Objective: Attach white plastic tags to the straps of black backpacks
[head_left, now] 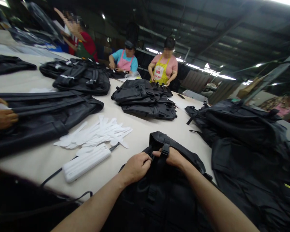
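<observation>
Near white strips (99,131), pinches the black bag (168,199) at its opening with left hand (136,167); reaches behind the buckle (165,149) with right hand (175,157), cannot tell that grip.

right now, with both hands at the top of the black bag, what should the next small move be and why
Probably use the left hand to nudge the strap and its buckle aside: they cross in front of the right hand, and the left is close by. What either hand grips is too dark to tell.
</observation>
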The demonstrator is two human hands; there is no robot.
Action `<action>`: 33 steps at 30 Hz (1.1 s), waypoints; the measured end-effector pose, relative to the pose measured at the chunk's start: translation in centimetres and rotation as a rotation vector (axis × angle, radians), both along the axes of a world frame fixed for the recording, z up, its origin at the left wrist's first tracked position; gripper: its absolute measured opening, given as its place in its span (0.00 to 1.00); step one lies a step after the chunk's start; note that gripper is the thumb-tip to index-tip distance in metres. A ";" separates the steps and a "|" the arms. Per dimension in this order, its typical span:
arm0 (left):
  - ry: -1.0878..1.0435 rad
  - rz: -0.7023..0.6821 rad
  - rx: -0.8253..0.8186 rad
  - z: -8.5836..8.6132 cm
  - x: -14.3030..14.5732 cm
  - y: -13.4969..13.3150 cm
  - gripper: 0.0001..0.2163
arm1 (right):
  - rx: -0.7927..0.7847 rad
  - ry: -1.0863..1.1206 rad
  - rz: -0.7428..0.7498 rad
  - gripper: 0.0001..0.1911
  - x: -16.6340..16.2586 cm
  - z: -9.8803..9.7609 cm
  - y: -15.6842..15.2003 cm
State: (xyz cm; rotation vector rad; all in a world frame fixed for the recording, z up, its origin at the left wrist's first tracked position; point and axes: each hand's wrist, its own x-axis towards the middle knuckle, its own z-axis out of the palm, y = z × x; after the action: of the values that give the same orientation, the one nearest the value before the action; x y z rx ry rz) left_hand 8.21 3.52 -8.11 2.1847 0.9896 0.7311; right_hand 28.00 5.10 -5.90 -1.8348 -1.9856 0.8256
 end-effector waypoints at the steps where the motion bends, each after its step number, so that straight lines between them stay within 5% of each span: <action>1: 0.028 -0.014 0.011 0.1 0.1 0.0 0.11 | -0.047 0.038 0.001 0.19 -0.2 0.2 -0.1; 8: 0.144 -0.139 0.118 0.1 -0.2 -0.9 0.10 | -0.385 0.399 -0.033 0.14 -1.1 -0.2 -0.5; 16: -0.080 0.179 -0.207 -1.3 0.4 1.2 0.11 | 0.038 0.630 -0.165 0.12 -1.1 -2.5 -2.0; 22: 0.134 0.107 -0.110 -1.2 1.0 3.4 0.14 | 0.206 0.644 -0.299 0.11 -1.5 -2.9 -2.8; 33: 0.369 0.210 -0.031 -1.4 2.6 4.3 0.14 | 0.354 0.427 -0.116 0.11 -1.4 -3.0 -4.7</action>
State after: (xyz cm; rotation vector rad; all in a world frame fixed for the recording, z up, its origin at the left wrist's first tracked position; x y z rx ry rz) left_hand 10.81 7.85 -9.47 2.2569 1.4218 0.4039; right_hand 26.57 0.44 -8.89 -1.4184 -1.6173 0.7052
